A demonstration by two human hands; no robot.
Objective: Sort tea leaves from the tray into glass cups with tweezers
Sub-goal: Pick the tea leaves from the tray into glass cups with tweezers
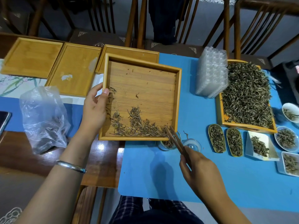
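Observation:
My left hand (95, 109) grips the left rim of a square bamboo tray (142, 63), held tilted toward me above the table. Loose tea leaves (139, 126) have gathered along the tray's near edge. My right hand (199, 167) pinches wooden tweezers (176, 141), whose tips reach the leaves at the tray's near right corner. Under that corner stands a glass cup (168, 145) with some leaves in it. A second glass cup (192, 144) stands just to its right and looks empty.
Three empty bamboo trays (32, 57) line the far left. A clear plastic bag (43, 117) lies left. On the blue mat (161, 175), a tray heaped with tea (247, 96), stacked plastic containers (212, 73), two woven scoops (216, 138) and several white dishes (286, 138) fill the right.

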